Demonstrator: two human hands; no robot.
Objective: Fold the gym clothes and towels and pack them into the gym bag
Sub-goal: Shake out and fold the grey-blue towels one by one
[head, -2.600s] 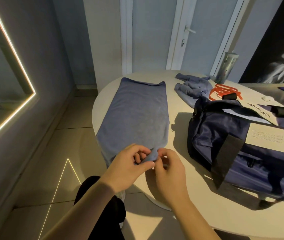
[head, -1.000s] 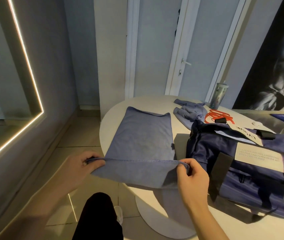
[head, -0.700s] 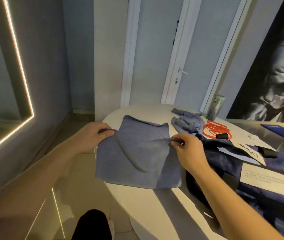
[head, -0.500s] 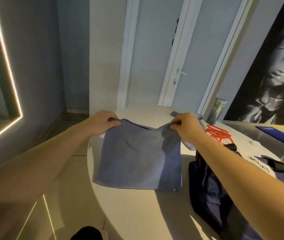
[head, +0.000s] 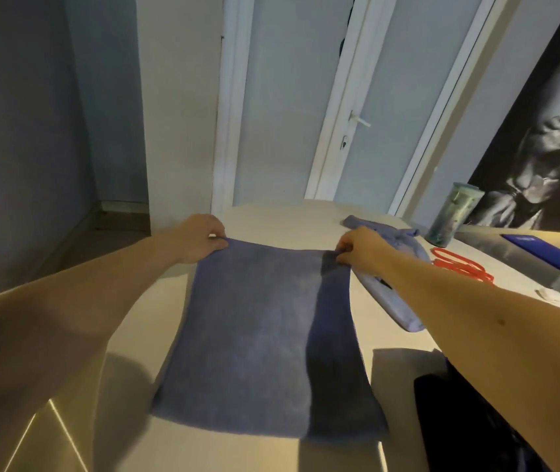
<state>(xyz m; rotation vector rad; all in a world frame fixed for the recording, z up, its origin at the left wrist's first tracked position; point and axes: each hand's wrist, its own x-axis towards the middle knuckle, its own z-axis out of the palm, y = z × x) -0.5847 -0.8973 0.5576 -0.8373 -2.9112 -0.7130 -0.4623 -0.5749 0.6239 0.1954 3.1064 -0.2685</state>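
Hands, left (head: 200, 238) and right (head: 357, 248), pinch the far corners of the flat blue towel (head: 265, 338).

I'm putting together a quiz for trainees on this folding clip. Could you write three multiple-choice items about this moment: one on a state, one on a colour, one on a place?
1. How does the towel lie?
A. Flat on the table, with the left hand and the right hand each pinching a far corner
B. Bunched in a heap
C. Hanging in the air

2. What colour are the elastic bands to the right of the towel?
A. Green
B. Red
C. White

3. Where does the tumbler stand?
A. On the towel
B. On the floor
C. At the far right, beyond the elastic bands

Answers:
1 A: the cloth lies spread smooth, with a grip on each far corner.
2 B: the loops show bright red.
3 C: it stands upright past the bands.
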